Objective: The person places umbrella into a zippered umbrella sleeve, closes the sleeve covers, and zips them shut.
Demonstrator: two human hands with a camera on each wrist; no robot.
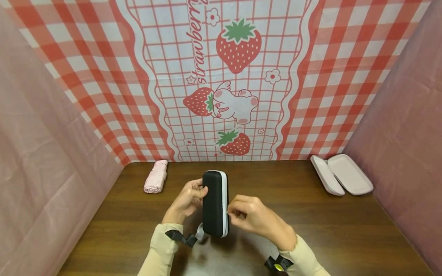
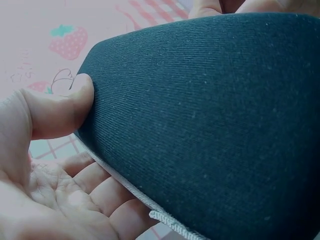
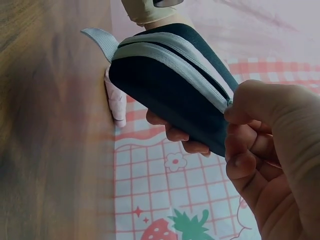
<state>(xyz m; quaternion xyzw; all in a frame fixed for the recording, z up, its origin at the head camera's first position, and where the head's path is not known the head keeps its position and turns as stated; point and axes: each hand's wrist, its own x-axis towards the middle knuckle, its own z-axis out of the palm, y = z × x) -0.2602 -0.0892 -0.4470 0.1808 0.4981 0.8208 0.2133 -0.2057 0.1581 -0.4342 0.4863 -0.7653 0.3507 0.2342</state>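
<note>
Upright over the table, a black zip case (image 1: 212, 203) with white zipper tape is held by my left hand (image 1: 188, 199). The left thumb (image 2: 62, 107) presses on its black face, while the fingers support it from behind. At the case's right side, my right hand (image 1: 253, 214) pinches the zipper pull between thumb and forefinger. In the right wrist view, the two white strips of the zipper (image 3: 175, 62) stand apart, leaving a dark slit between the strap end and the pull. A grey fabric strap (image 3: 101, 42) sticks out from that end. The inside stays hidden.
A folded pink cloth (image 1: 156, 176) lies at the back left of the brown wooden table (image 1: 276, 180). At the back right rests an opened pale case (image 1: 350, 174). A strawberry-print cloth (image 1: 238, 145) hangs behind the table, with pink curtains on both sides.
</note>
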